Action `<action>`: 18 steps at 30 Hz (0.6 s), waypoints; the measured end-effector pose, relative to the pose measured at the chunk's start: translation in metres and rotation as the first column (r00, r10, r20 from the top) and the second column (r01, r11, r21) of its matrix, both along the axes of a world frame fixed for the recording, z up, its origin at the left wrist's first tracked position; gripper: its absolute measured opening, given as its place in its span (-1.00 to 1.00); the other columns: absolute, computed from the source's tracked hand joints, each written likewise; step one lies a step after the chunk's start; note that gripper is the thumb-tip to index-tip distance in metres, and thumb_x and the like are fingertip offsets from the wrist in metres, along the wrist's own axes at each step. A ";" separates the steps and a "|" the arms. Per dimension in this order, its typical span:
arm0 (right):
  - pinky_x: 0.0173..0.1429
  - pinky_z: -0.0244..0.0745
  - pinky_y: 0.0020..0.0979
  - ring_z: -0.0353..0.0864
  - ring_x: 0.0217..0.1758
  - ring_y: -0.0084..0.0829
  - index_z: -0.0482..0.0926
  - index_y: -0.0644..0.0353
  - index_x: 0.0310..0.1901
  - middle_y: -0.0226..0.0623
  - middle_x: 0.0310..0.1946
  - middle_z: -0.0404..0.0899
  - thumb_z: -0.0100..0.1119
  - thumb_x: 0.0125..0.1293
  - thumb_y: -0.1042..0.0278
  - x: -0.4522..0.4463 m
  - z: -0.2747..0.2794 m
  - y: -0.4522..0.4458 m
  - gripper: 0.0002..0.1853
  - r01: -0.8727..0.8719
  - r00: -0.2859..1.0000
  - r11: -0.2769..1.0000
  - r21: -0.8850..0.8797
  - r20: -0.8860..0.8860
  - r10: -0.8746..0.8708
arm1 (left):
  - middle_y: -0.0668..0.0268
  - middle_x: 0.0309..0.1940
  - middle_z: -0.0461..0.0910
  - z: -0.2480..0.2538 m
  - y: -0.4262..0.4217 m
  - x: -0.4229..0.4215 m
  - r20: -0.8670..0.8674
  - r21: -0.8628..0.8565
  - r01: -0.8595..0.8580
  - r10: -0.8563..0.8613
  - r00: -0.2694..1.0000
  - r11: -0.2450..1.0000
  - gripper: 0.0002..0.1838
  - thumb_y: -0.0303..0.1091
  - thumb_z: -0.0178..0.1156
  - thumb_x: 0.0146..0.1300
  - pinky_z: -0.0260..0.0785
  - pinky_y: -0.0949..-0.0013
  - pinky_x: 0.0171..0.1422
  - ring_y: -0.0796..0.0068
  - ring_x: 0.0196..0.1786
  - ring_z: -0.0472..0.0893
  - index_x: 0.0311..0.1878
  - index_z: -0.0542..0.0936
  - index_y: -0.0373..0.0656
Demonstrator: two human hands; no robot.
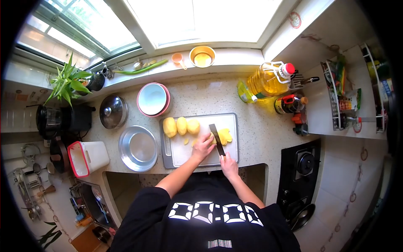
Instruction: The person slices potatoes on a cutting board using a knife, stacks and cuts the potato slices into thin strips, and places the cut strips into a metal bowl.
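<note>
A white cutting board (180, 155) with a grey edge lies on the counter in front of me. My right hand (229, 166) is closed around the handle of a dark-bladed kitchen knife (216, 139), its blade pointing away from me. Just left of the blade, my left hand (203, 147) presses its fingers on a partly hidden potato (211, 137). Potato slices (225, 136) are heaped right of the knife. Along the board's far left side sit three peeled potatoes (181, 126), and a small potato piece (186, 142) lies nearer me.
Left of the board stand a metal basin (122, 145), nested bowls (152, 99) and a pot lid (113, 112). An oil bottle (266, 82) and a dark sauce bottle (289, 103) stand at the back right. A gas stove (299, 178) is at the right.
</note>
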State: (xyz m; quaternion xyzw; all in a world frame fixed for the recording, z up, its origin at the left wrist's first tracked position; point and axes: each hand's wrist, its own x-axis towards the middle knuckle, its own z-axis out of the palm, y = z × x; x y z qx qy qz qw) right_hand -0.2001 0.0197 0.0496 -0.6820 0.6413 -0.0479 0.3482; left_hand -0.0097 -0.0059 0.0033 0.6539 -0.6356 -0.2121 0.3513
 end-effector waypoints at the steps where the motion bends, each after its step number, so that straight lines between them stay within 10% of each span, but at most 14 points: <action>1: -0.24 0.55 0.20 0.68 -0.33 0.25 0.45 0.13 -0.01 0.14 -0.47 0.66 0.06 0.51 0.04 -0.003 0.001 0.000 -0.69 -0.002 1.000 1.000 -0.008 -0.018 0.002 | 0.17 0.16 0.64 0.000 0.001 0.000 -0.018 0.012 -0.002 0.002 1.000 1.000 -0.56 -0.26 0.53 0.11 0.63 0.26 0.09 0.22 0.02 0.72 0.08 0.72 -0.09; 18: -0.30 0.51 0.21 0.66 -0.36 0.26 0.43 0.12 -0.12 0.13 -0.50 0.62 0.12 0.49 0.09 -0.028 0.014 0.005 -0.74 0.048 0.998 0.997 -0.058 0.054 -0.045 | 0.17 0.19 0.64 -0.005 0.004 0.006 -0.053 -0.006 0.029 -0.029 0.998 1.000 -0.58 -0.28 0.51 0.15 0.63 0.25 0.09 0.20 0.04 0.72 0.11 0.72 -0.03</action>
